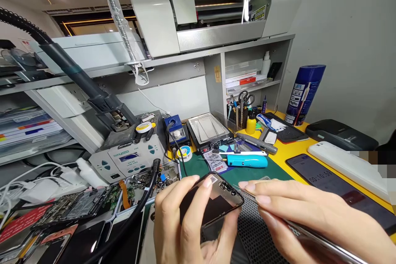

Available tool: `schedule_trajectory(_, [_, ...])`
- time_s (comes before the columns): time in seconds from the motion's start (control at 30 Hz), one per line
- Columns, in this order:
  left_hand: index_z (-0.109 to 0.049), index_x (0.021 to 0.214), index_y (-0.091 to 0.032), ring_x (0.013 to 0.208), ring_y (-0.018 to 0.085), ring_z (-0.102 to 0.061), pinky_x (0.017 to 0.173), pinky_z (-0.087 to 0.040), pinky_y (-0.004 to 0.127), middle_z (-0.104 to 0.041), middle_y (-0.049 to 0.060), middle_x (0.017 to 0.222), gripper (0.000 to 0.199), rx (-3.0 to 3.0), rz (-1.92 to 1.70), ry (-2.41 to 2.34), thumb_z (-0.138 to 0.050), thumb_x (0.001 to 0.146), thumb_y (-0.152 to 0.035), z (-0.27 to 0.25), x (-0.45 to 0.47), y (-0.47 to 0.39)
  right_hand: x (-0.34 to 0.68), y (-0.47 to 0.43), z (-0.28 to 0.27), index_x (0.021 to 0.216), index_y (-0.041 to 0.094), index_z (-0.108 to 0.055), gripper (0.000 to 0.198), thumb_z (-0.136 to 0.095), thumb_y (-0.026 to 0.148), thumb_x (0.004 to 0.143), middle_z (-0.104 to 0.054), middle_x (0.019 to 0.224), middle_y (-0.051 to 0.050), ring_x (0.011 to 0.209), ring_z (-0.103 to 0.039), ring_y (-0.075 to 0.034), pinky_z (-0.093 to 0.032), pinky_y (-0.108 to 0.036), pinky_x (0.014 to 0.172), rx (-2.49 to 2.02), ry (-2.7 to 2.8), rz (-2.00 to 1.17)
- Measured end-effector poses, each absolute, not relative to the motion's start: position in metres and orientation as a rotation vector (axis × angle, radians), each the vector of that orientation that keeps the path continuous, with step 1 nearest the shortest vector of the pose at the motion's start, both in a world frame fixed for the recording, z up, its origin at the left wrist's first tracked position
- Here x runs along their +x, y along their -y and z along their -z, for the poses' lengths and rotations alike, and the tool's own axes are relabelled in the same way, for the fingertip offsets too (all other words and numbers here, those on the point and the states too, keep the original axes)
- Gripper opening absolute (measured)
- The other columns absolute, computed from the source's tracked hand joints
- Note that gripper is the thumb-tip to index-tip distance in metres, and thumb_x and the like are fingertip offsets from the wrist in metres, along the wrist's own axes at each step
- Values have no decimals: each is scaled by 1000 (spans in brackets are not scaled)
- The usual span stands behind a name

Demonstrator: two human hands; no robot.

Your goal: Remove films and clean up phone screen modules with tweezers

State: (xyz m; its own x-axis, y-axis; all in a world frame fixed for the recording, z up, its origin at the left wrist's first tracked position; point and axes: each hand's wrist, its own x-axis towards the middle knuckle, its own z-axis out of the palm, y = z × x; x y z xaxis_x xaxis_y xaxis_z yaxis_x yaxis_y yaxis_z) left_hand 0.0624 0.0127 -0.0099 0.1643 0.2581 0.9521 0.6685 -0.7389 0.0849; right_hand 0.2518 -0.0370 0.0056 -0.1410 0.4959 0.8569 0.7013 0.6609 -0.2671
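Note:
My left hand [192, 218] grips a phone screen [216, 204], tilted, its metal back facing up. Fingers lie over that back and the thumb presses from below. A small square code label and dark camera or speaker parts sit along the screen's upper edge. In my right hand [297, 210] is a pair of slim metal tweezers [334, 249], pinched between thumb and fingers. Their fine tip is close to the screen's upper right corner; whether it touches cannot be made out. Beneath both hands lies a black perforated mat [253, 227].
A turquoise electric screwdriver [247, 161] lies on the green mat [278, 173] behind the hands. At right rests a phone showing a timer [337, 185]. Circuit boards [83, 204] and a black hose [139, 210] crowd the left, before a hot-air station [130, 159].

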Motion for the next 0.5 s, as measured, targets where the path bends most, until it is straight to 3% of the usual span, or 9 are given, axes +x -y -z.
schedule_trajectory(0.3, [-62,109,-12,96,22,-63,81,-53,37,-63,10,109,42,-2050,1570,863,-82,72,-15,10,62,-13,244,39,4,100,23,-76,15,-70,20,86,-81,99,-5,87,-79,-20,-64,-21,82,-988,1666,301])
schedule_trajectory(0.5, [-60,112,-18,91,22,-62,79,-52,37,-62,8,106,39,-1955,1654,932,-78,78,-23,19,67,-15,247,37,15,116,30,-75,27,-68,34,90,-80,104,-3,89,-78,-25,-64,-27,87,-860,1744,398])
